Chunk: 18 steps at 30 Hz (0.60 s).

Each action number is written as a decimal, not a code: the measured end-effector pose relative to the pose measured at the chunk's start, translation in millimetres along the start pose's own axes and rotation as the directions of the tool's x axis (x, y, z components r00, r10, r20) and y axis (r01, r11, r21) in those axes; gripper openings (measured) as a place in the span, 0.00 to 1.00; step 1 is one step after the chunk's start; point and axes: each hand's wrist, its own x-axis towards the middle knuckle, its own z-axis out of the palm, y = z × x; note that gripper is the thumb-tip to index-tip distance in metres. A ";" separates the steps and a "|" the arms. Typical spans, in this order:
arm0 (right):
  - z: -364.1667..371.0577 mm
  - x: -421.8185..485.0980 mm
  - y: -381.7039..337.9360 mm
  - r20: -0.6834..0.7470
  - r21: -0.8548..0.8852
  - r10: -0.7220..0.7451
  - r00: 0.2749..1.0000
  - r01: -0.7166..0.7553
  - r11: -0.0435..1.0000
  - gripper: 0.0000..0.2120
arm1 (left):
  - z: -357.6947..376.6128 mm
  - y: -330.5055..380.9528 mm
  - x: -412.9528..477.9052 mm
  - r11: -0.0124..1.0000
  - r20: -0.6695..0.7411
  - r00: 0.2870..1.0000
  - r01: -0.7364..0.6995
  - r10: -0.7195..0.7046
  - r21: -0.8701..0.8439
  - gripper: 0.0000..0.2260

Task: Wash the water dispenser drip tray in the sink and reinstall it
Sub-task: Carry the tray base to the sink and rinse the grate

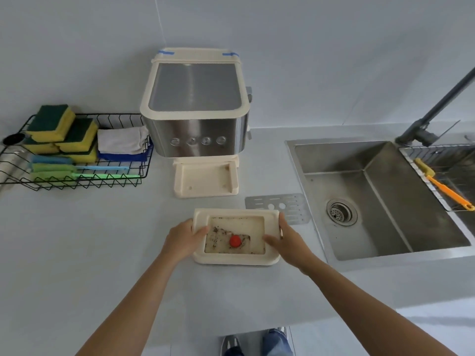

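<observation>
The cream drip tray point(235, 259) is on or just above the counter in front of me, held at both short ends. My left hand point(183, 238) grips its left edge, thumb inside the basin. My right hand point(282, 238) grips its right edge. The basin holds dirty water, dark specks and a red float point(235, 241). The tray's metal grille point(279, 205) lies flat on the counter just behind it. The water dispenser point(196, 109) stands at the back, its cream base slot point(205, 179) bare. The steel sink point(380, 199) is to the right.
A black wire basket point(77, 181) at the left holds several sponges, cloths and brushes. A dark faucet point(437, 106) leans over the sink's back right. An orange brush point(444, 187) lies on a rack across the sink's right side. The counter's front edge is near my feet.
</observation>
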 end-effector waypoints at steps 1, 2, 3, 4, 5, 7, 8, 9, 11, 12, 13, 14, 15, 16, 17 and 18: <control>-9.1 0.8 1.3 -0.014 0.004 -0.002 1.000 0.002 1.000 0.33 | 0.6 9.2 0.5 0.999 0.031 0.999 -0.021 0.022 -0.039 0.17; -18.6 1.4 2.9 -0.026 0.008 0.000 1.000 0.000 1.000 0.33 | 1.4 18.2 0.7 0.995 0.064 0.997 -0.040 0.046 -0.086 0.20; -28.2 2.2 4.8 -0.039 0.010 0.008 0.999 -0.008 1.000 0.32 | 2.3 27.0 0.8 0.989 0.099 0.993 -0.057 0.071 -0.138 0.22; -37.8 2.9 6.9 -0.053 0.012 0.017 0.998 -0.017 1.000 0.32 | 3.8 36.2 1.3 0.981 0.134 0.986 -0.072 0.097 -0.181 0.25; -47.7 3.4 9.4 -0.070 0.013 0.018 0.997 -0.017 1.000 0.31 | 6.0 45.7 2.0 0.973 0.164 0.978 -0.091 0.127 -0.211 0.28; -68.2 5.2 15.3 -0.110 0.022 0.008 0.994 -0.006 1.000 0.29 | 13.3 64.1 4.9 0.959 0.197 0.963 -0.135 0.186 -0.248 0.33; -78.8 6.8 18.8 -0.127 0.027 0.011 0.992 -0.007 1.000 0.29 | 18.5 73.5 6.8 0.953 0.201 0.956 -0.159 0.214 -0.260 0.35; -89.8 8.7 22.5 -0.140 0.028 0.011 0.990 -0.007 1.000 0.28 | 24.4 83.2 8.6 0.947 0.198 0.951 -0.181 0.238 -0.266 0.37; -112.6 13.7 31.5 -0.158 0.035 0.006 0.987 0.000 0.999 0.26 | 37.6 102.9 12.3 0.936 0.177 0.943 -0.230 0.282 -0.268 0.39; -125.0 16.4 37.0 -0.159 0.055 0.003 0.987 0.006 0.998 0.25 | 45.0 113.7 14.6 0.931 0.165 0.939 -0.253 0.301 -0.262 0.40; -137.9 19.3 42.4 -0.156 0.082 -0.003 0.988 0.016 0.997 0.24 | 53.2 124.7 17.1 0.929 0.152 0.937 -0.271 0.315 -0.253 0.41; -151.5 22.5 48.1 -0.157 0.109 -0.010 0.988 0.027 0.994 0.23 | 62.1 136.5 19.5 0.929 0.134 0.937 -0.285 0.322 -0.235 0.41; -165.9 26.1 54.0 -0.166 0.133 -0.019 0.986 0.041 0.990 0.22 | 71.6 148.7 21.2 0.933 0.112 0.940 -0.296 0.323 -0.206 0.41; -180.9 30.2 60.5 -0.176 0.154 -0.027 0.984 0.055 0.987 0.22 | 81.7 161.3 22.9 0.937 0.085 0.943 -0.304 0.322 -0.173 0.41; -196.2 33.9 67.6 -0.183 0.182 -0.032 0.983 0.066 0.981 0.23 | 91.7 174.1 24.5 0.940 0.058 0.946 -0.308 0.319 -0.146 0.41; -211.4 37.1 74.8 -0.182 0.209 -0.035 0.983 0.074 0.975 0.24 | 101.6 187.3 25.8 0.942 0.034 0.948 -0.310 0.317 -0.131 0.41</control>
